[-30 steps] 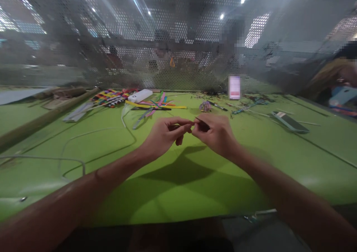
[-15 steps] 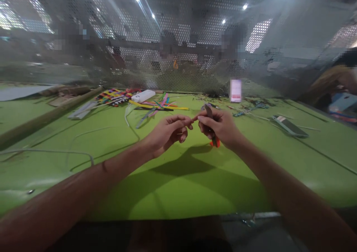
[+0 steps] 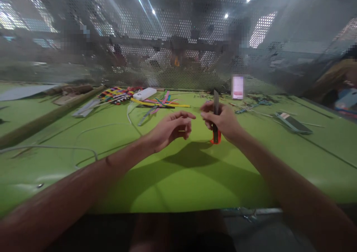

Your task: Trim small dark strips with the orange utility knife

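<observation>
My right hand [image 3: 221, 117] is wrapped round a box cutter [image 3: 215, 134] with a red-orange and dark handle. Its flat grey blade points up above my fingers, while the handle's lower end shows under the palm. To the left, my left hand [image 3: 174, 129] hovers over the green tabletop [image 3: 173, 192], index finger stretched toward the right hand and the other fingers loosely curled. I see nothing in it. A small gap separates the two hands. Behind my left hand lie several crossed coloured strips [image 3: 160, 104].
Behind lie a woven multicoloured piece [image 3: 117, 94] and a white power bank-like device [image 3: 145, 93] with a cable. A phone [image 3: 238, 88] leans against the mesh panel [image 3: 189, 75]. A dark flat object [image 3: 295, 123] is at right, a bamboo pole [image 3: 47, 120] at left. Another person [image 3: 337, 77] sits far right.
My hands have moved apart; their fingertips were touching or nearly so. The box cutter has turned more upright, its blade now standing clear above my right fingers. The view has shifted slightly.
</observation>
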